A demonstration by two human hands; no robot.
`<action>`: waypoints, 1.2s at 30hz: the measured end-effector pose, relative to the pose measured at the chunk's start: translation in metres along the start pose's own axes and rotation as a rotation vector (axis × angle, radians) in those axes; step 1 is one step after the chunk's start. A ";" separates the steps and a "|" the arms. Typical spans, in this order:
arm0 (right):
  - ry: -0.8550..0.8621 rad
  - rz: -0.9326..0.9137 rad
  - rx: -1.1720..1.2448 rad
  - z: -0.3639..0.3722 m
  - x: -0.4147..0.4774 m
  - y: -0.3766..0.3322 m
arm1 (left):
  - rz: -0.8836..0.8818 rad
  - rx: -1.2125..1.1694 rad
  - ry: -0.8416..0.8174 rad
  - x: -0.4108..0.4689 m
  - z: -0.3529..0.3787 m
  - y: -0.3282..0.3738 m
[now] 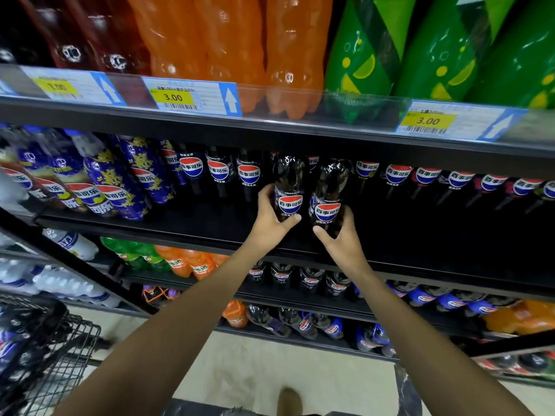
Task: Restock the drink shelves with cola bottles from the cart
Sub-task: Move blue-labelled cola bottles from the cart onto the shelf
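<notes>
Your left hand [271, 219] grasps the left bottle [289, 181] around its lower body, and your right hand [341, 238] grasps the right bottle [330, 181] the same way. Both cola bottles stand upright, just beside each other, at the front of the middle shelf [435, 235]. Their bases are hidden by your hands and the dark shelf, so it cannot be told whether they are already seated. The step in hand appears to be placement. Lower each bottle until you feel the base bear flat on the shelf before you relax either grip. Slide both straight back toward the back row [249, 174] of matching bottles, so that they line up in front of it, with the round labels facing outward as they do now. Watch the caps: they sit close under the upper shelf edge [300, 130], so move the bottles back level and do not lift them. Do not let the two bodies knock together, since a tall narrow bottle is likely to tip. Release one hand at a time and confirm that each bottle stands unaided. The shelf to the right of your hands shows open front space for further stock. The cart [60, 346] stands at your lower left and holds more bottles.
</notes>
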State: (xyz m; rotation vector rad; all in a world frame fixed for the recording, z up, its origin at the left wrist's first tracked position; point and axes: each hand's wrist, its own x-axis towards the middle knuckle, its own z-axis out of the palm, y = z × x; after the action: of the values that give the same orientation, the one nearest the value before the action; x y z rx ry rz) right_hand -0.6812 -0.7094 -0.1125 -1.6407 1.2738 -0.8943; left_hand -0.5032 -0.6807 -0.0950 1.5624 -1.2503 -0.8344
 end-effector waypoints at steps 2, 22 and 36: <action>0.001 0.021 -0.011 0.002 -0.004 0.007 | -0.031 0.072 0.048 -0.007 0.006 -0.007; 0.077 0.014 -0.109 0.031 0.061 0.002 | -0.021 0.391 0.383 0.020 0.021 -0.018; 0.112 0.022 -0.085 0.032 0.060 0.016 | -0.073 0.122 0.425 0.022 0.025 -0.034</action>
State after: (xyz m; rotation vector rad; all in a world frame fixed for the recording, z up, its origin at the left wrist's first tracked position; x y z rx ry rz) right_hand -0.6446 -0.7638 -0.1377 -1.6590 1.4206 -0.9410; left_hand -0.5089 -0.7065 -0.1341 1.7783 -0.9526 -0.4418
